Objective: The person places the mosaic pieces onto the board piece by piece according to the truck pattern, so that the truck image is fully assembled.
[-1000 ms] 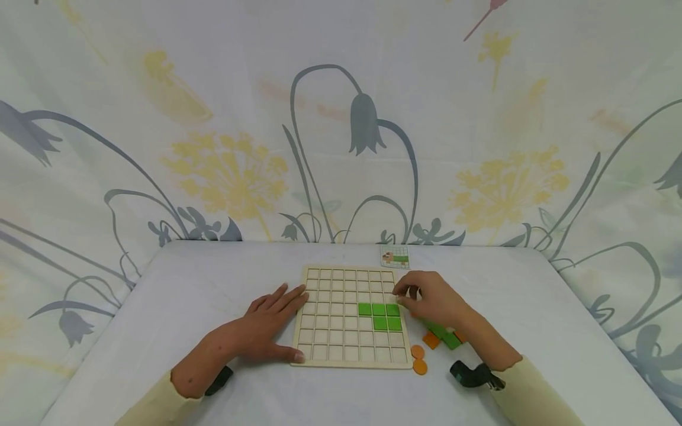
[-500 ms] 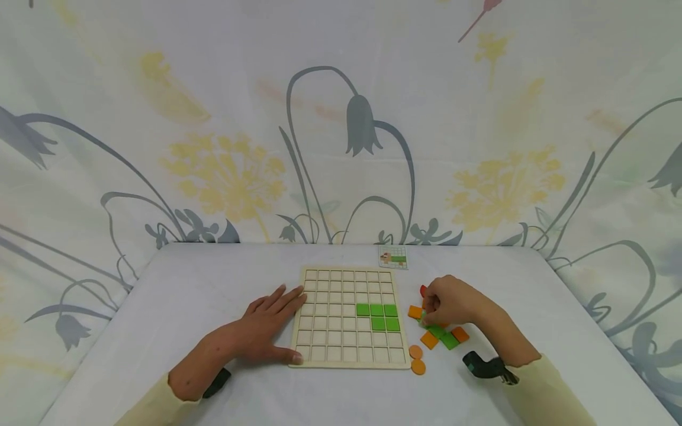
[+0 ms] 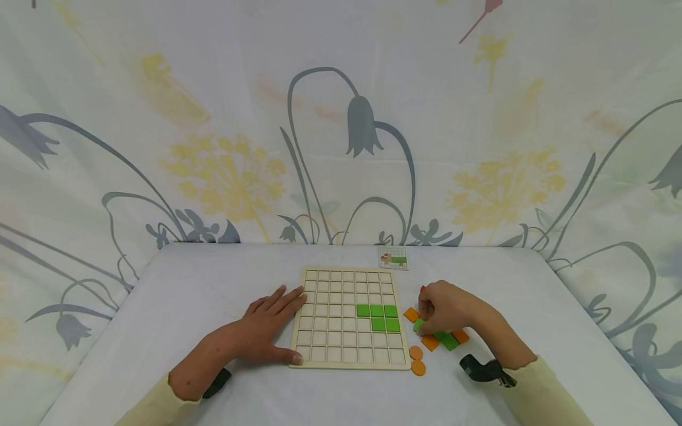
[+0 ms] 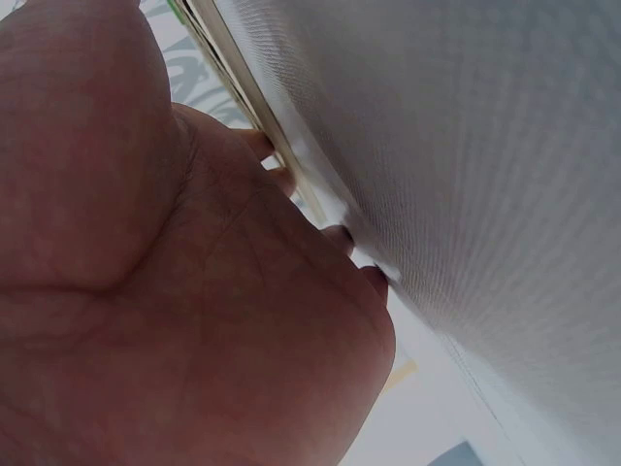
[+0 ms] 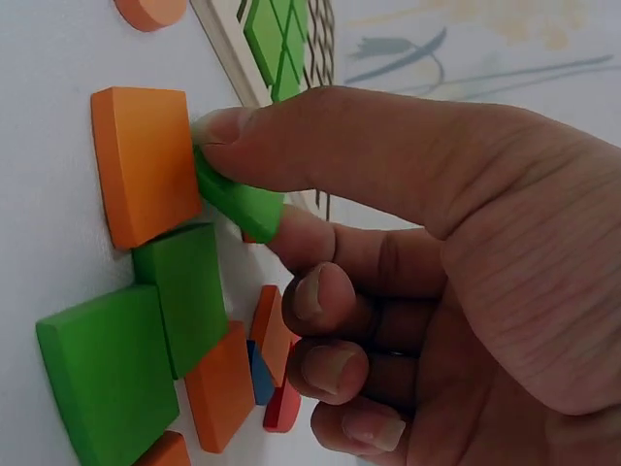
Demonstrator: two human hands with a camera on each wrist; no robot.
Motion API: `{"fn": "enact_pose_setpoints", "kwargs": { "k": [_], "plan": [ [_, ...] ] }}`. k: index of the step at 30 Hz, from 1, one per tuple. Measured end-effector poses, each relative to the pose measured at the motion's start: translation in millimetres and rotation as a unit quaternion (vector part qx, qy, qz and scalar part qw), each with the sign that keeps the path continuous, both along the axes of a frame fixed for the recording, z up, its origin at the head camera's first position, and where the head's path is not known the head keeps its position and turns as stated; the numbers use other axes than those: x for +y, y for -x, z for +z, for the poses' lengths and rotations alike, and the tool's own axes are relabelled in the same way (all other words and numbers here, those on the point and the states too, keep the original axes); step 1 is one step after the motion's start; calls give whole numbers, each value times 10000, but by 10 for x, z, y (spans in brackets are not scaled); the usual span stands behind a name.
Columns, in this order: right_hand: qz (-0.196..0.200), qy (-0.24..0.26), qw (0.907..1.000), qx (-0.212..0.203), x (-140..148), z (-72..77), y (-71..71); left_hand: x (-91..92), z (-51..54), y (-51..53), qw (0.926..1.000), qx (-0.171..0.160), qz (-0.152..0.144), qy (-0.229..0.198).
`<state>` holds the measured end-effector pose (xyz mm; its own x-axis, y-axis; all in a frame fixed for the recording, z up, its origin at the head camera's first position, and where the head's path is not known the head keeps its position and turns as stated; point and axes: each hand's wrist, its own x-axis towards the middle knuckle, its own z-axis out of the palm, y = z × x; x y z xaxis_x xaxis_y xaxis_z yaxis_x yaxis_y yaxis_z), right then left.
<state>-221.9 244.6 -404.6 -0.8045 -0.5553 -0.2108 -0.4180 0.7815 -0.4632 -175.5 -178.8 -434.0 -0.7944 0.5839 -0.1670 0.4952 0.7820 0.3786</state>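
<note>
Pinching green tile [image 5: 240, 204], R hand [image 3: 450, 306] is nr loose tiles [image 5: 109, 377]. L hand [image 3: 263, 331] spread, touching L edge of board [image 3: 327, 340].

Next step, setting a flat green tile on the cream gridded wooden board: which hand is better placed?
Right, probably: the right hand pinches a flat green tile just right of the board. The left hand lies spread at the board's left edge, across from the tile.

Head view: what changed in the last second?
The right hand moved right, off the board's edge to the loose tiles, and now pinches a green tile. The orange tile nearest the board turned slightly in the last half-second. Unchanged: left hand, board, its five green tiles, card.
</note>
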Motion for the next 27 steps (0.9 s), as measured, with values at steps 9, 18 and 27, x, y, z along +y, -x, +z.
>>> {"fn": "enact_pose_setpoints", "kwargs": {
  "k": [9,18,27],
  "plan": [
    [585,716,9957,58,-49,-2,22,-2,5,-1,10000,-23,11,-12],
    [560,1890,9789,534,-274,-85,-32,8,18,-10,10000,-36,47,32],
    [225,2371,9658,1028,-588,-209,-149,3,12,-10,10000,-13,9,0]
  ]
}}
